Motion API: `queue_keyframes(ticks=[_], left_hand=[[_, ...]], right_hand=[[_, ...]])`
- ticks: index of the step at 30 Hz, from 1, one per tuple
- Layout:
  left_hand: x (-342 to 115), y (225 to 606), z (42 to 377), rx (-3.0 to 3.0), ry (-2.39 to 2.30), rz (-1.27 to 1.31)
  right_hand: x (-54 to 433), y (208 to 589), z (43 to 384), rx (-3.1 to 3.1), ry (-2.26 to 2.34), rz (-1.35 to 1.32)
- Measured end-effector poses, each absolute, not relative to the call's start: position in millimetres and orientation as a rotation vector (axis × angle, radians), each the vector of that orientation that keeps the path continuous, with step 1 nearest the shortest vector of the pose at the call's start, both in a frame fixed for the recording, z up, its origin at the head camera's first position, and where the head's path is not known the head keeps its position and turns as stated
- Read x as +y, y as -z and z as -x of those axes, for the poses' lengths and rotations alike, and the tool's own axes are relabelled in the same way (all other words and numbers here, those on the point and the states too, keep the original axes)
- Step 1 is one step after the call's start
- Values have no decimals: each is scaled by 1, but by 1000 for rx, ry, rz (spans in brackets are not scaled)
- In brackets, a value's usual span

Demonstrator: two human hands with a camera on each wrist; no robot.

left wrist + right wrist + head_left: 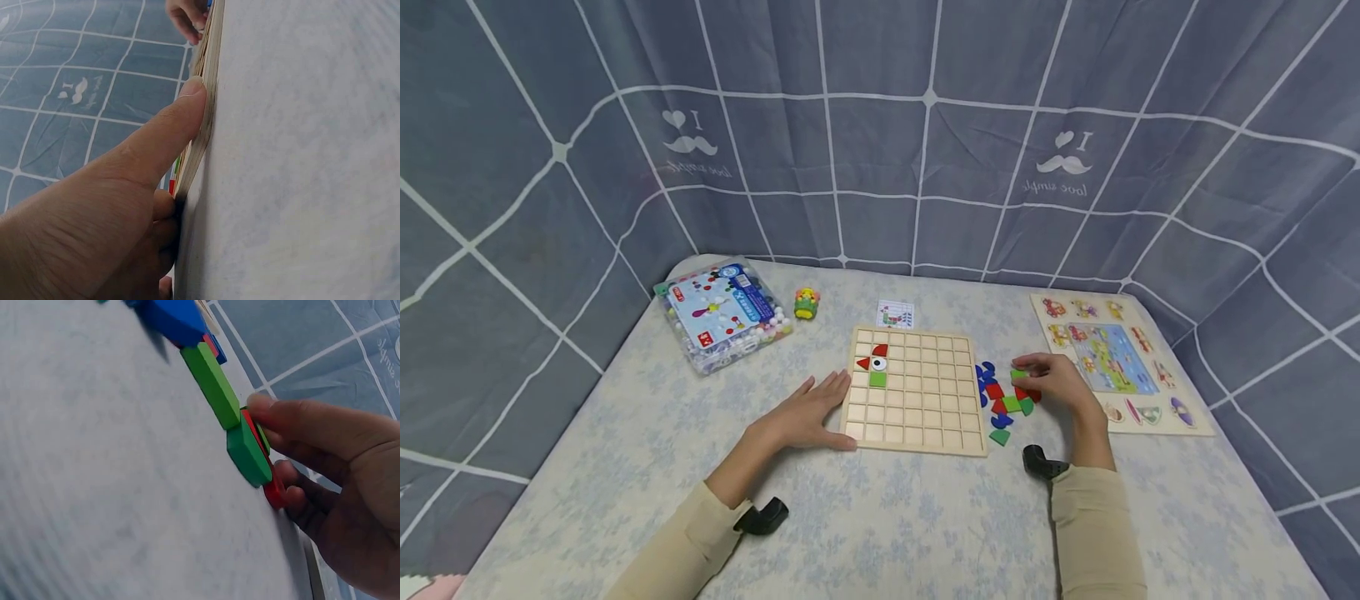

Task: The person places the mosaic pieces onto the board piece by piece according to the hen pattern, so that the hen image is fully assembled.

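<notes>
Well apart, the left hand (808, 414) and right hand (1054, 380) were set either side of the wooden board (925, 408), low centre in the head view. By a shove from the left hand, the board could be slid and its laid pieces (877, 380) jarred; by the right fingers, the crowded loose blocks (995, 391) right of centre could be scattered. Left fingers were relaxed against the board's left edge. Right fingers were bent about a green block (1018, 375); whether it was gripped could not be told.
</notes>
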State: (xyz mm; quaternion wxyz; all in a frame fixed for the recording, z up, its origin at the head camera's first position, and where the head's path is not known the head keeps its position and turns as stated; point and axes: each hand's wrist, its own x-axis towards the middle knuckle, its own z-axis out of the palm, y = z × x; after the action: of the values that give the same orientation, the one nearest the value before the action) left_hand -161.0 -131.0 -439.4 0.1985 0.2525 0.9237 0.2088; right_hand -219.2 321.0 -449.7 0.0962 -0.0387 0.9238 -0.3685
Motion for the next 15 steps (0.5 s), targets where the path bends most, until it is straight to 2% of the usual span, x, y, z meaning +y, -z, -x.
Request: queue_keyframes(ticks=[7,15], left_hand=[[-131,441,161,2582,-587,-707],[-131,440,162,2583,-588,-715]], right_hand=[[324,444,214,2641,1120,25],[323,442,215,2669,1091,72]])
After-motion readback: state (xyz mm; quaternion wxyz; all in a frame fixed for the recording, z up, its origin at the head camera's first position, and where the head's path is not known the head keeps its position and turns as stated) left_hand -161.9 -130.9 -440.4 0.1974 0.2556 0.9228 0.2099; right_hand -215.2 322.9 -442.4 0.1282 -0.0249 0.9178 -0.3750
